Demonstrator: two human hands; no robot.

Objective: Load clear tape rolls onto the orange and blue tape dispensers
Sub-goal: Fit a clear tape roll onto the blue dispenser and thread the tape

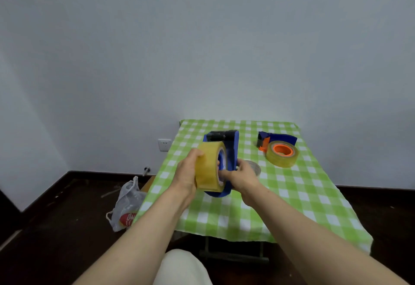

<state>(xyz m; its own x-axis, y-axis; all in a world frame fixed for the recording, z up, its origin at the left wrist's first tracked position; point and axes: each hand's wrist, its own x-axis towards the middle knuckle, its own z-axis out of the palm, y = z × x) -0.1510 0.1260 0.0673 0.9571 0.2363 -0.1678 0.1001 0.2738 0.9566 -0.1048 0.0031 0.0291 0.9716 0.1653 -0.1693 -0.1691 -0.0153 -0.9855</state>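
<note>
Yellowish clear tape roll (207, 168) is being held up in the person's left hand (187, 172), just above the near-left part of the table (292, 206). The left fingers (198, 152) are curling over the roll's outer rim, so it's a proper grip. The roll is standing on edge, with its open core pressing right against the blue dispenser (232, 154).

The right hand (243, 178) is gripping that dispenser from the other side. Its fingers are wrapping round the blue frame and one is poking in by the roll's core. How far the roll is seated on the hub can't be told, since the roll itself is hiding that spot.

Further back on the right, the orange and blue dispenser (277, 139) is lying on the green-and-white checked cloth. A second tape roll (282, 157) is sitting around its orange hub. Just behind the right hand, a small greyish ring (256, 168) is resting on the cloth - too hidden to say what it is.

Off the table on the left, a white plastic bag (128, 203) is slumping on the dark floor, and a wall socket (164, 145) is showing just past the table's far-left corner.
</note>
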